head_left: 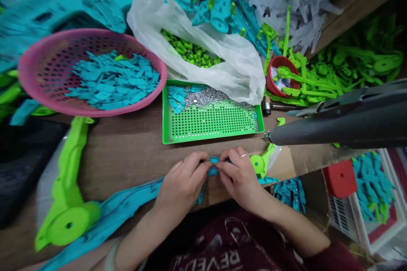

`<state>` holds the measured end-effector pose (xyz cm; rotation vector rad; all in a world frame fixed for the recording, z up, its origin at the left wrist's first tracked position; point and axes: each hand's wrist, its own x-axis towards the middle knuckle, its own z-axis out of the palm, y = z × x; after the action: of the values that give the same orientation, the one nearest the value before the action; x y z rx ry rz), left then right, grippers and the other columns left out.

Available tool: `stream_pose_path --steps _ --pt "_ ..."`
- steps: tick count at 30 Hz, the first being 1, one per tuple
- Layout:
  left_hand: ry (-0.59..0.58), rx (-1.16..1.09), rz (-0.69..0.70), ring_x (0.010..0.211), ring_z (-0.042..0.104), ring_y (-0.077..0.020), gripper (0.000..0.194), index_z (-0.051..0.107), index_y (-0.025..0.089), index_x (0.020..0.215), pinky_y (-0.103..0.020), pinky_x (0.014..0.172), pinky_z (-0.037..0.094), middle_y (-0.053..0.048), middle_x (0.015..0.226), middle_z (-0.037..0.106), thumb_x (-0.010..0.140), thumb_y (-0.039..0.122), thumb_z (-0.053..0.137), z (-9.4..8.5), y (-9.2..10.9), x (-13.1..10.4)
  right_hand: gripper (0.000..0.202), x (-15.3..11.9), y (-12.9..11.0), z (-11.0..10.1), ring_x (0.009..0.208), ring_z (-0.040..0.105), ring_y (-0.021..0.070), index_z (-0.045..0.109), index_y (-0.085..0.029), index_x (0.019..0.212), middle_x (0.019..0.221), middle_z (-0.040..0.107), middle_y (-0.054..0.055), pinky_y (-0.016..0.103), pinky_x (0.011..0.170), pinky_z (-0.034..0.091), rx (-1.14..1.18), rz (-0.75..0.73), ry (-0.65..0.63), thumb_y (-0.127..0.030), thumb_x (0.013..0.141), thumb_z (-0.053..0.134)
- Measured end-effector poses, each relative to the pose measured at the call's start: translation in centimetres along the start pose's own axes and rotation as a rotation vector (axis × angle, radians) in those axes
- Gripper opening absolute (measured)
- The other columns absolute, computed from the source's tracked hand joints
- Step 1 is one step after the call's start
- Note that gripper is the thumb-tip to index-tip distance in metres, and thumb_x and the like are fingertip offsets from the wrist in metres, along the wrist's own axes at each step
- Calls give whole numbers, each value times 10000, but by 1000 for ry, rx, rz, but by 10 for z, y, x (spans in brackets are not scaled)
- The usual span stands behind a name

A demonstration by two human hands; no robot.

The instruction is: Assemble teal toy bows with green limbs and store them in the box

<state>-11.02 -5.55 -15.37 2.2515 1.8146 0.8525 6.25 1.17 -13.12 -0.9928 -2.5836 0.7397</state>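
Blue plastic part (213, 171) is pinched at 2 spots — left hand (182, 181) and right hand (241, 180) clamp their fingertips on it, near the green tray (213, 120).

Dimly lit brn wood tbl (127, 142)

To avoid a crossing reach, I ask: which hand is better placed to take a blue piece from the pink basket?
Left, I think: the left hand is nearer the pink basket; the right hand would reach across it. Both hold the blue part, so neither looks free.
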Motion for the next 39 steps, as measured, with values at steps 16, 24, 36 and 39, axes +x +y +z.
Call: stream_pose_path --steps 16,24,36,39 --pt "-37 -118 -13 814 640 -174 229 626 164 940 -286 703 521 -71 985 619 1010 125 411 -5 -2 2 203 -4 1 0 901 498 215 734 -191 953 956 639 76 359 738 444 71 -7 71 -95 942 556" --pt "-50 -127 11 835 635 -176 212 601 162 981 -286 722 522 -76 986 623 1005 99 400 -5 -3 2 216 2 -2 -2 901 491 218 721 -192 921 962 627 76 363 738 449 72 31 9 -75 935 540" --pt "-138 -247 -55 867 643 -171 213 622 179 973 -274 749 548 -70 991 603 1002 140 414 -7 -6 2 166 -4 -2 2 892 498 220 681 -188 930 942 670 75 369 761 444 14 -25 91 -82 925 553" --pt "-125 -252 -50 887 641 -169 223 627 180 993 -269 768 543 -69 1000 601 1008 134 409 -6 -7 1 202 -12 -1 3 945 567 218 668 -196 1027 1011 739 59 405 848 473 40 -119 96 -79 944 525"
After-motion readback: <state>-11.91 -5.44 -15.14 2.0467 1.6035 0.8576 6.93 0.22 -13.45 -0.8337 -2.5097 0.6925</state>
